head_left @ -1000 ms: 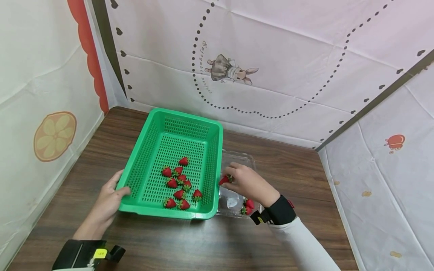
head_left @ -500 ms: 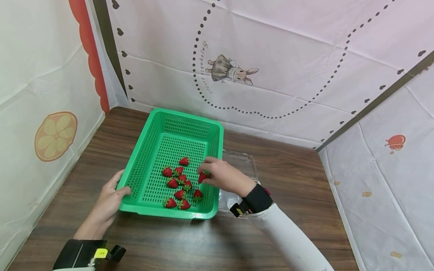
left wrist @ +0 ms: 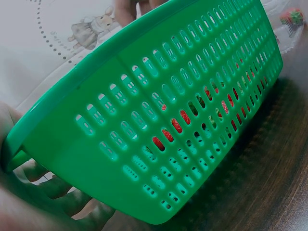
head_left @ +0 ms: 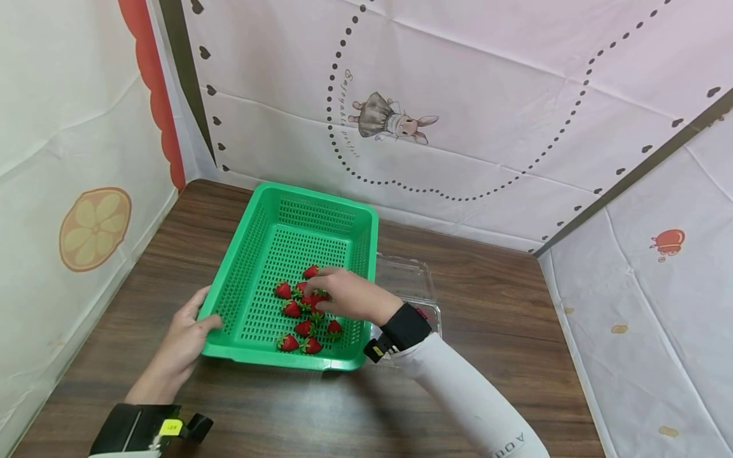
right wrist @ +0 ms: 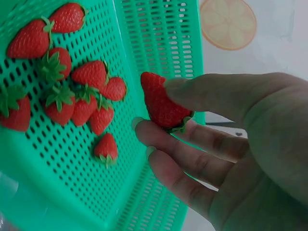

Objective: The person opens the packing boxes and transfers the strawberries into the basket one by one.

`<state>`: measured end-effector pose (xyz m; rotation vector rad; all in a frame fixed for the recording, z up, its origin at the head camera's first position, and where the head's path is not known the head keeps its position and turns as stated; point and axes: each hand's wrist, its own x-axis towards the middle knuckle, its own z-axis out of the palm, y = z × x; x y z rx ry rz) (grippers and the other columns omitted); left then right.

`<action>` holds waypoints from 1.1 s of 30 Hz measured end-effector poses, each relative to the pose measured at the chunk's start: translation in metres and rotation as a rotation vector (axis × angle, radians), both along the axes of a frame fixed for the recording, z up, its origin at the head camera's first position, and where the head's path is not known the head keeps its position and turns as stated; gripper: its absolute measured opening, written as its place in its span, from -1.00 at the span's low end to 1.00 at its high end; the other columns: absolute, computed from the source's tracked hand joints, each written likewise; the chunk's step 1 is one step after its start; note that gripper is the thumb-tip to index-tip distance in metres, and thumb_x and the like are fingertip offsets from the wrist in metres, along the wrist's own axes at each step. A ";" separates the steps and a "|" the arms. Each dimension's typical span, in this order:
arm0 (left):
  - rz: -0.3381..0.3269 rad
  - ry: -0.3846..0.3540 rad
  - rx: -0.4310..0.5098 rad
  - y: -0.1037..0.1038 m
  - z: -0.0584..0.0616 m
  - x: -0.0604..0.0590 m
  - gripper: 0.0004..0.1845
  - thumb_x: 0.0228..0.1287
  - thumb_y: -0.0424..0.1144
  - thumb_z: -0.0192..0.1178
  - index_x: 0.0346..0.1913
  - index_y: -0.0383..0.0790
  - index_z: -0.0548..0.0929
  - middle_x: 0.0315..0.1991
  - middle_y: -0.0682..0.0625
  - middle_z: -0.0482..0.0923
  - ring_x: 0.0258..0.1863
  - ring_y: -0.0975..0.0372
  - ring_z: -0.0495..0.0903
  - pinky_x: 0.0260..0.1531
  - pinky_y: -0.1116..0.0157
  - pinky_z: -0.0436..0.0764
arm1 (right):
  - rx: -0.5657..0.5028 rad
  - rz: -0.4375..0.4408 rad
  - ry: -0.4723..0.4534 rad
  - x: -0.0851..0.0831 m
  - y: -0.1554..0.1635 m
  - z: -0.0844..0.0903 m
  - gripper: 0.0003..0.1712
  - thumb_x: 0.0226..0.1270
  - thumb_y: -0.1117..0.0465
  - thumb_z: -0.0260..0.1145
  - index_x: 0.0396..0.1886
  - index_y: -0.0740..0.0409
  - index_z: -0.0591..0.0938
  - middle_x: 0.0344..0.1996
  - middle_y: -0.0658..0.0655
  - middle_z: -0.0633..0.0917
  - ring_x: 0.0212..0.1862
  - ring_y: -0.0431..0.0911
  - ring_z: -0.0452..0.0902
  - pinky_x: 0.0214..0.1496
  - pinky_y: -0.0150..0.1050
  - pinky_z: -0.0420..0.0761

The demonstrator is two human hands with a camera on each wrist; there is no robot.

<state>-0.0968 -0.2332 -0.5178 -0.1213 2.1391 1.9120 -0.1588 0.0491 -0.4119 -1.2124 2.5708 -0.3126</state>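
A green plastic basket (head_left: 286, 245) with mesh walls stands on the table. My left hand (head_left: 183, 337) grips its near left corner, thumb over the rim and fingers underneath, as the left wrist view shows. Inside the basket, several red strawberries (right wrist: 90, 74) with green leaves lie grouped toward the near side. My right hand (head_left: 352, 296) is over them, pinching another strawberry (right wrist: 163, 103) between thumb and fingers. In the head view that hand partly covers the strawberries below it.
A clear plastic clamshell box (head_left: 403, 280) lies against the basket's right side, partly hidden by my right wrist. A strawberry (left wrist: 292, 17) shows there in the left wrist view. Printed cloth walls (head_left: 487, 127) enclose the brown wooden table (head_left: 487, 292) at the back and both sides.
My right hand has carried a strawberry from over the clear box leftward, across the basket's right rim, to above the grouped strawberries. The left hand stays on the basket.
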 end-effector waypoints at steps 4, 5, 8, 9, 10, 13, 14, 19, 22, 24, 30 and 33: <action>-0.001 -0.004 0.004 0.000 0.000 0.000 -0.20 0.32 -0.42 -0.08 0.56 -0.08 -0.14 0.50 -0.28 -0.04 0.30 0.03 0.17 -0.13 0.50 0.41 | 0.008 0.020 -0.018 -0.003 -0.010 -0.007 -0.77 0.39 0.26 0.18 -0.02 0.04 0.64 -0.09 0.04 0.63 -0.14 -0.19 0.44 -0.08 -0.41 0.43; -0.002 -0.003 0.006 0.000 0.000 0.000 -0.20 0.32 -0.42 -0.08 0.56 -0.08 -0.14 0.50 -0.28 -0.03 0.30 0.03 0.18 -0.13 0.49 0.41 | 0.013 0.017 -0.026 -0.004 -0.012 -0.008 -0.76 0.40 0.26 0.16 -0.01 0.04 0.65 -0.09 0.03 0.63 -0.15 -0.20 0.43 -0.10 -0.42 0.42; -0.003 -0.001 0.005 -0.001 0.000 0.000 -0.21 0.33 -0.42 -0.09 0.56 -0.08 -0.14 0.49 -0.28 -0.02 0.30 0.03 0.18 -0.13 0.48 0.42 | 0.027 0.020 -0.050 -0.006 -0.019 -0.011 -0.73 0.43 0.26 0.13 0.02 0.04 0.65 -0.07 0.02 0.64 -0.15 -0.21 0.43 -0.09 -0.40 0.41; -0.004 0.001 0.004 -0.001 -0.001 0.000 -0.21 0.33 -0.42 -0.09 0.56 -0.08 -0.13 0.49 -0.28 -0.02 0.29 0.03 0.19 -0.13 0.47 0.42 | 0.030 0.022 -0.059 -0.006 -0.021 -0.012 -0.72 0.43 0.26 0.12 0.04 0.06 0.64 -0.05 0.03 0.64 -0.14 -0.21 0.44 -0.08 -0.40 0.42; -0.004 0.001 0.002 -0.001 -0.001 0.001 -0.21 0.33 -0.42 -0.09 0.56 -0.08 -0.13 0.49 -0.28 -0.01 0.29 0.03 0.20 -0.13 0.47 0.43 | 0.035 0.028 -0.065 -0.006 -0.024 -0.013 -0.71 0.44 0.26 0.11 0.05 0.06 0.64 -0.04 0.04 0.65 -0.12 -0.21 0.45 -0.07 -0.40 0.42; -0.001 -0.006 -0.004 -0.001 -0.001 0.000 -0.21 0.33 -0.41 -0.09 0.56 -0.07 -0.13 0.49 -0.28 -0.02 0.30 0.04 0.18 -0.12 0.47 0.41 | 0.044 0.053 -0.071 -0.007 -0.030 -0.017 -0.70 0.44 0.27 0.10 0.06 0.09 0.64 -0.01 0.06 0.65 -0.06 -0.19 0.48 -0.03 -0.41 0.45; -0.001 -0.008 -0.005 -0.001 -0.001 0.000 -0.20 0.33 -0.41 -0.08 0.56 -0.07 -0.13 0.49 -0.27 -0.02 0.30 0.04 0.18 -0.12 0.46 0.40 | 0.047 0.060 -0.072 -0.008 -0.032 -0.018 -0.71 0.44 0.27 0.10 0.06 0.09 0.64 0.00 0.07 0.65 -0.03 -0.19 0.49 -0.01 -0.41 0.46; 0.001 -0.006 -0.006 -0.001 0.000 0.000 -0.20 0.32 -0.41 -0.08 0.56 -0.07 -0.14 0.49 -0.28 -0.01 0.29 0.02 0.19 -0.13 0.44 0.42 | 0.102 0.077 -0.070 -0.008 -0.042 -0.021 -0.72 0.43 0.27 0.13 0.04 0.07 0.65 0.00 0.02 0.64 0.03 -0.19 0.49 0.01 -0.44 0.48; 0.000 -0.003 -0.007 -0.001 0.000 0.001 -0.20 0.32 -0.41 -0.09 0.56 -0.08 -0.14 0.48 -0.29 0.00 0.26 0.03 0.22 -0.14 0.43 0.44 | 0.128 0.080 -0.088 -0.009 -0.048 -0.023 -0.71 0.43 0.29 0.13 0.05 0.04 0.66 0.02 -0.01 0.63 0.04 -0.22 0.50 0.01 -0.45 0.48; -0.001 -0.007 -0.004 -0.001 0.000 0.001 -0.20 0.33 -0.41 -0.09 0.56 -0.07 -0.14 0.47 -0.29 0.01 0.22 0.05 0.25 -0.14 0.41 0.46 | 0.135 0.092 -0.103 -0.009 -0.052 -0.027 -0.69 0.43 0.31 0.12 0.05 0.04 0.66 0.04 -0.01 0.64 0.08 -0.22 0.51 0.05 -0.46 0.48; 0.000 0.000 0.002 -0.001 0.000 0.001 -0.20 0.31 -0.42 -0.08 0.56 -0.08 -0.13 0.45 -0.28 0.03 0.14 0.11 0.30 -0.15 0.38 0.47 | 0.165 0.145 -0.141 -0.006 -0.056 -0.032 -0.66 0.44 0.34 0.07 0.02 0.06 0.69 0.03 0.01 0.68 0.10 -0.20 0.54 0.10 -0.47 0.48; 0.004 0.004 0.003 -0.001 0.000 0.002 -0.20 0.31 -0.42 -0.08 0.56 -0.08 -0.13 0.46 -0.29 0.02 0.19 0.07 0.27 -0.15 0.40 0.46 | 0.161 0.151 -0.162 -0.005 -0.057 -0.032 -0.64 0.46 0.35 0.03 0.03 0.07 0.69 0.04 0.02 0.69 0.09 -0.23 0.55 0.11 -0.49 0.47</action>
